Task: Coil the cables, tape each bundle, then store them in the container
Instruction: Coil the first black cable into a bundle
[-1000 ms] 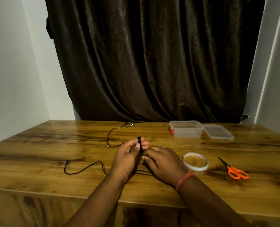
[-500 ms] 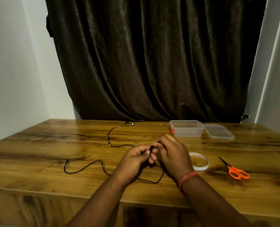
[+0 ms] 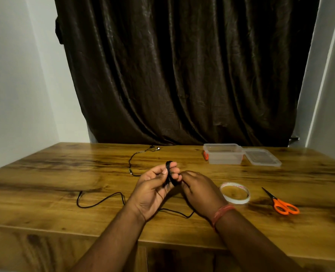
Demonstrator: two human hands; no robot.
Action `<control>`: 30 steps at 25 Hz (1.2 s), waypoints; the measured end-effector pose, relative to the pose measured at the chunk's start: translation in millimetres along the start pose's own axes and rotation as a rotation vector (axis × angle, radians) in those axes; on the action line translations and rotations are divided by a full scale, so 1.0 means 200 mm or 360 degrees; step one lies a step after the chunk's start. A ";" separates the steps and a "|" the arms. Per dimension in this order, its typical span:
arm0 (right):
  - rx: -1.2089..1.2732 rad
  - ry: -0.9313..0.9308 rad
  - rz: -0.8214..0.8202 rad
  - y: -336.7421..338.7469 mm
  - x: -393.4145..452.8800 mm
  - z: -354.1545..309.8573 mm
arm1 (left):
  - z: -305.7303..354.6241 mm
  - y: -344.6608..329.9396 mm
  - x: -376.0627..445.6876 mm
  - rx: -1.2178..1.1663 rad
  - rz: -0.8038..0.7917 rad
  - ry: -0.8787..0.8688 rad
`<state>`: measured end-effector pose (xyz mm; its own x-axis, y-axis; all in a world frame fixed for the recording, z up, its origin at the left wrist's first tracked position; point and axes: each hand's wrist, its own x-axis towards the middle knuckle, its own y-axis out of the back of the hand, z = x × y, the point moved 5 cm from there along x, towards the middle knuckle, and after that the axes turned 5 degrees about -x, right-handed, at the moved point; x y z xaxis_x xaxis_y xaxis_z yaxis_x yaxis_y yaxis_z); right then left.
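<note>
A dark curtain point(image 3: 186, 71) hangs behind the wooden worktop point(image 3: 45, 177), which carries everything the job needs. Toward the far right stands the clear container point(image 3: 223, 154), open and, as far as its cloudy walls let me judge, holding nothing yet; its lid point(image 3: 261, 157) lies flat just beside it on the right. Nearer, to the right of the hands, the roll of tape point(image 3: 235, 192) lies flat, and the orange-handled scissors point(image 3: 281, 203) rest further right, both untouched. The black cable point(image 3: 99, 202) trails across the worktop in loose curves, from its earbud end near the curtain down past the left forearm and under both wrists. The left hand point(image 3: 153, 190) is raised just above the wood, its grip closed on a small coil point(image 3: 169, 173) wound round the fingers, thumb pressing the turns, with the plug hanging just below them. The right hand point(image 3: 199, 192) sits touching it, its grip apparently pinching the free strand that feeds the coil, though the fingertips are hidden behind the left fingers. By my reading the work is at an early stage: only a few turns are wound, most of the cable is still loose, no tape is cut or applied, and nothing is stored.
</note>
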<state>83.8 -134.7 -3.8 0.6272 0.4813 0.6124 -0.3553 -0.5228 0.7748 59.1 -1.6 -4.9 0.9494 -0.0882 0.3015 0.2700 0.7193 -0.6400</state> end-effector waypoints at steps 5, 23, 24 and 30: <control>-0.0115 0.0173 -0.0071 -0.03 -0.01 -0.06 | 0.02 0.03 0.02 0.0002 0.0164 -0.0132; -0.0276 -0.0669 -0.0099 0.00 -0.03 0.23 | -0.03 0.02 0.01 0.0835 0.0200 -0.0048; -0.0255 -0.0643 -0.0136 0.00 -0.03 0.22 | -0.04 0.02 0.02 0.0916 0.0197 -0.0051; 0.0284 -0.0105 0.0096 0.07 -0.01 0.05 | -0.09 0.06 0.03 0.0995 0.0082 0.0051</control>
<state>85.3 -150.1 3.7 0.6547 0.4013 0.6406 -0.2688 -0.6684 0.6935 71.5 -6.9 -23.5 0.9657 -0.0565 0.2536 0.0883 0.9893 -0.1158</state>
